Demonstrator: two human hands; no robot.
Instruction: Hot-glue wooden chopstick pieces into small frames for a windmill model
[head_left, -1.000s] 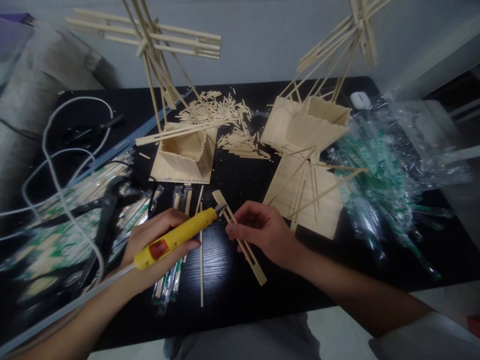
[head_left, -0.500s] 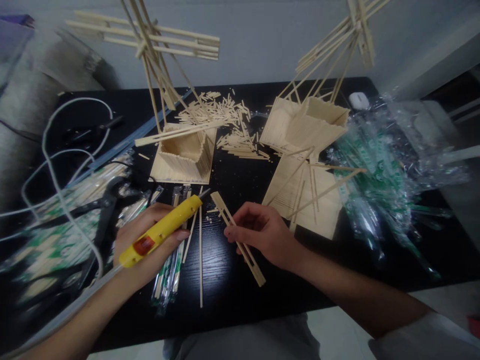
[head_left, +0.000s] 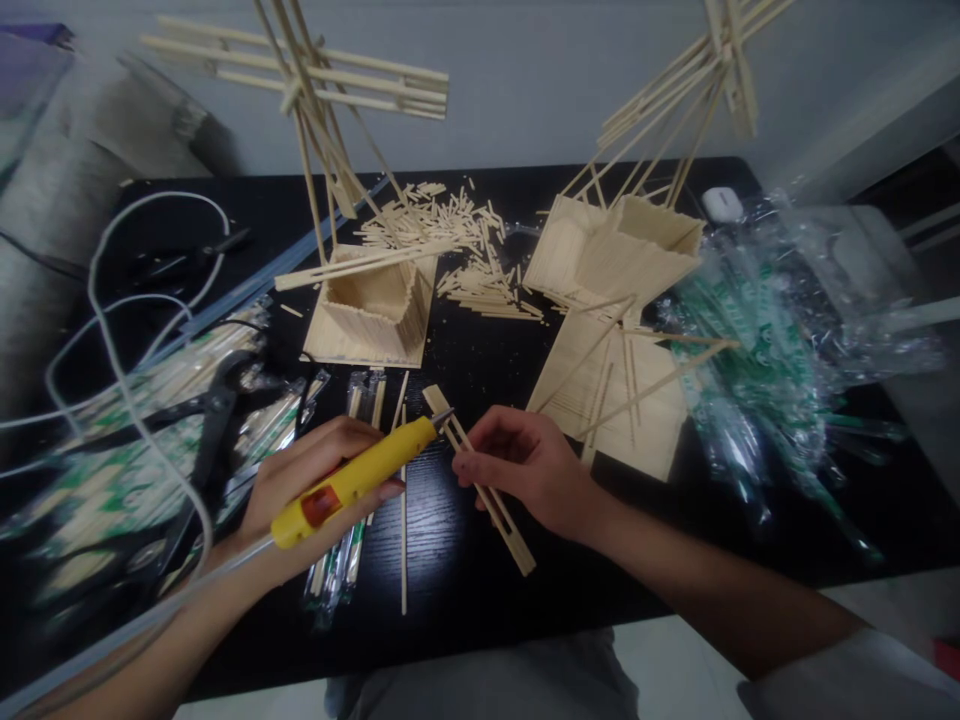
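My left hand is wrapped round a slim yellow hot glue gun with a red trigger. A long, clear glue stick trails from its back end over my forearm. The metal nozzle points right, at or very near the upper end of a narrow frame of pale wooden sticks with slots between them. My right hand pinches this frame near its middle, holding it slanted above the black table. Loose wooden sticks and plastic-wrapped chopsticks lie beneath and beside my left hand.
Two stick-built windmill-like models with box bases stand at the back. Between them spreads a pile of short stick pieces. Pliers, wrapped chopsticks and a white cable lie left; empty wrappers lie right.
My left hand has moved the glue gun right and slightly down, bringing its nozzle to the upper end of the stick frame. My right hand keeps nearly the same hold.
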